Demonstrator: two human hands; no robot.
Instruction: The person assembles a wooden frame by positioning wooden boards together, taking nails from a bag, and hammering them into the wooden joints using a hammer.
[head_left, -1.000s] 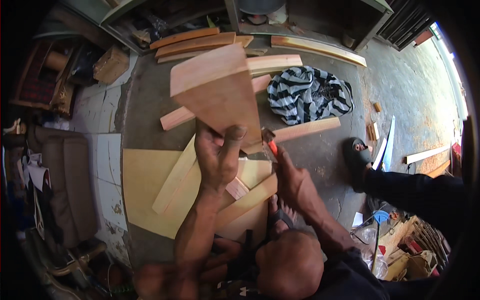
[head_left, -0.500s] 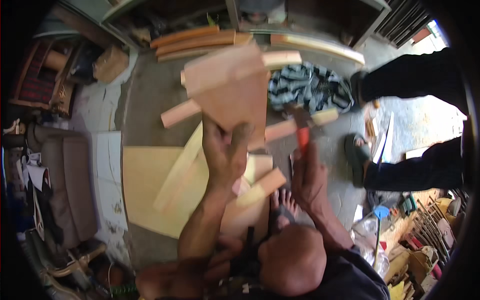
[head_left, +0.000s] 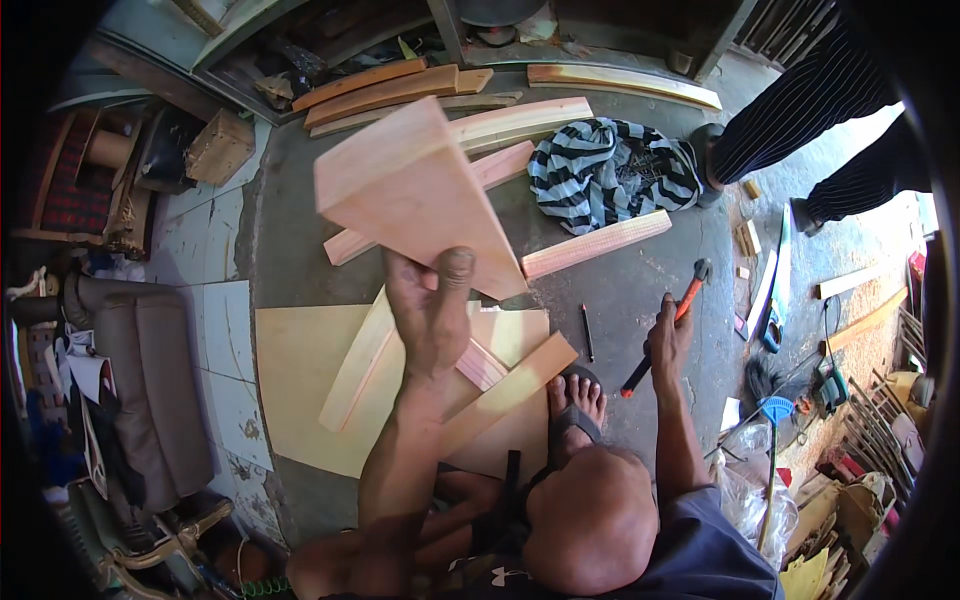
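My left hand grips a tapered light wooden piece by its narrow lower end, thumb on the face. The piece is tilted above the floor, its wide end pointing up and away. Off to the right, my right hand is closed around a hammer with an orange and black handle, head up. Under my left arm a pale plywood sheet lies on the floor with wooden strips across it. A pencil lies between my hands. A striped cloth holding a heap of nails sits farther off.
Several boards lie along the far cabinet. Another person's legs stand at the right, near a handsaw and wood offcuts. A brown cushioned seat is at the left; scrap wood and a broom fill the near right.
My left hand has tilted the wooden piece leftward. My right hand and the hammer have moved right, away from it. The other person's feet have shifted away.
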